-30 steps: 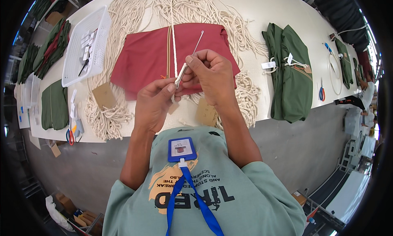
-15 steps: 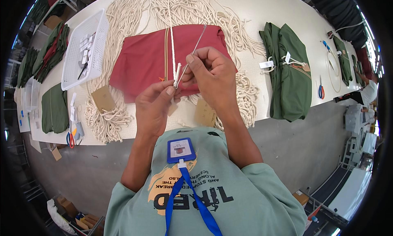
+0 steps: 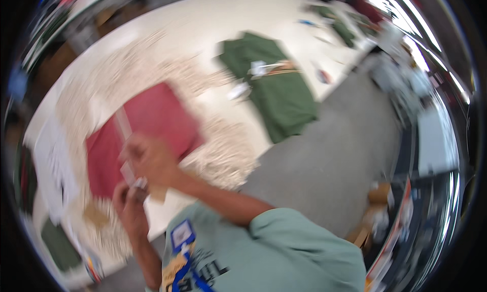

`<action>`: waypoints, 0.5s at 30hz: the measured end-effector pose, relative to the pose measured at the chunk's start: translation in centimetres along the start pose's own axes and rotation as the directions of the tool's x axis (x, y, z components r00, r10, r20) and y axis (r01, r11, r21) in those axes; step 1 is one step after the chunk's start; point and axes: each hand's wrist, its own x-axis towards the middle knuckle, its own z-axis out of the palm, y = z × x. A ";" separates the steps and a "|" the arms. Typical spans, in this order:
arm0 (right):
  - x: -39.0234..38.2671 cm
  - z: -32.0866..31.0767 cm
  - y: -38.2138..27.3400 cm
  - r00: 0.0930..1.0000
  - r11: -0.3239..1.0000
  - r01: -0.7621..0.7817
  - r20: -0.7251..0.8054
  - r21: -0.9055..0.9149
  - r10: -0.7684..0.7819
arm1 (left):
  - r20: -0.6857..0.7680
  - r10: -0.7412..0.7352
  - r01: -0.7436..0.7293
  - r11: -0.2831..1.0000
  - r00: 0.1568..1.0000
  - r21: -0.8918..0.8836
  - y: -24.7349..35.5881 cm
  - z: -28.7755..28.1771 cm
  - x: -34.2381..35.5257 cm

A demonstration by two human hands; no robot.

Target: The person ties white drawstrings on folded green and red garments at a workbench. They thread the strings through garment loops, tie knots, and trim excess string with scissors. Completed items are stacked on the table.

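Motion smears the view. My left hand (image 3: 131, 208) is low in front of the red folded fabric (image 3: 170, 122), closed on a short piece of white cord (image 3: 136, 182). Just above it my right hand (image 3: 149, 157) has bent, closed fingers over the fabric, near a pale strip; what it grips is too blurred to make out, and I cannot make out the metal rod. Bundles of cream cord (image 3: 228, 145) lie around the fabric, with a brown card (image 3: 95, 214) at the lower left.
A folded green bundle with white tags (image 3: 276, 99) lies right of the cord on the white table (image 3: 198, 23). A white basket (image 3: 53, 165) and green fabric (image 3: 61, 244) are at left. Grey floor (image 3: 324, 160) borders the table; boxes and racks (image 3: 378, 195) stand at right.
The view has swung to the right and blurred, so the table now appears tilted with my hands lower left. The thin rod seen earlier in my right hand is no longer discernible.
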 end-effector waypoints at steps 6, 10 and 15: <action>-1.0 -0.8 -0.8 0.943 0.926 0.289 -0.097 -0.241 -0.319 | 0.302 -0.084 0.100 0.994 0.950 -0.037 0.8 0.9 3.6; -2.5 -1.8 -1.5 0.872 0.918 0.314 -0.309 -0.244 -0.380 | 0.284 -0.233 0.213 0.972 0.930 0.099 1.0 1.4 5.3; -4.0 -2.7 -2.8 0.786 0.945 0.259 -0.525 -0.200 -0.327 | 0.452 -0.332 0.228 0.936 0.828 0.269 0.9 3.2 5.5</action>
